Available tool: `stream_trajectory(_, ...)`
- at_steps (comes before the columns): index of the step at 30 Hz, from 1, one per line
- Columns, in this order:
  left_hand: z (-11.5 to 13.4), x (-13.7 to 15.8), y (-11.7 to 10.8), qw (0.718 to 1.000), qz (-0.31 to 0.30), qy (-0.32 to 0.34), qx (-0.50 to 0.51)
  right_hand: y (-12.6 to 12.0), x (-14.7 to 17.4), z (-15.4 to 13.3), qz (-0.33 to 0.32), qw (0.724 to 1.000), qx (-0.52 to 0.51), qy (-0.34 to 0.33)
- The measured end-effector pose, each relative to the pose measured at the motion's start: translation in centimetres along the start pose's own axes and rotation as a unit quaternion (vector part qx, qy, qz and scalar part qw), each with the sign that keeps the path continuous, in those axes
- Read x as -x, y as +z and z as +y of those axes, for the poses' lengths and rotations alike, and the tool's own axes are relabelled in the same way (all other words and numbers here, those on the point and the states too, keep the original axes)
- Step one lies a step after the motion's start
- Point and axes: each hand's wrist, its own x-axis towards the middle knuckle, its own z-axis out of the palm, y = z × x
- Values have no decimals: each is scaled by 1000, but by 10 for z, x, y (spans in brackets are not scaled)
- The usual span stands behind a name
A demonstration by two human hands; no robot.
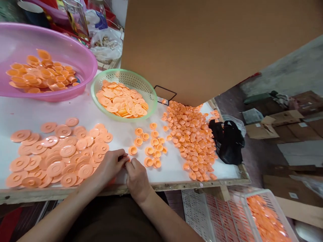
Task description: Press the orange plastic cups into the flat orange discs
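My left hand (112,164) and my right hand (138,178) meet at the table's front edge, fingertips pinched together. Between them shows a bit of a small orange plastic piece (129,159), mostly hidden by the fingers. Flat orange plastic discs (68,151) with raised ring centres lie spread left of my left hand. Just beyond my fingers stand several small orange plastic cups (154,144), some with a rim like a saucer. Farther right is a large heap of small orange cup-shaped pieces (193,134).
Behind the discs stand a pink basin (87,75) of orange cups and a green colander (150,90) of orange discs. A large cardboard box (202,47) rises at the back. A black bag (229,144) sits at the right edge; a white crate (282,208) of orange pieces stands below.
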Motion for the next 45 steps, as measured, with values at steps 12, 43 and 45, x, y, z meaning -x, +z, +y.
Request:
stream_trajectory(12, 4, -10, 6, 999, 34, -40, -11, -66, -16, 72, 108, 979, -21, 174)
stream_trajectory(43, 17, 19, 20, 992, -128, -4, 2, -35, 12, 18, -48, 943, -188, 271)
stream_trajectory(45, 21, 16, 25, 996, -84, -37, -2, -37, 13, 16, -53, 949, -166, 262)
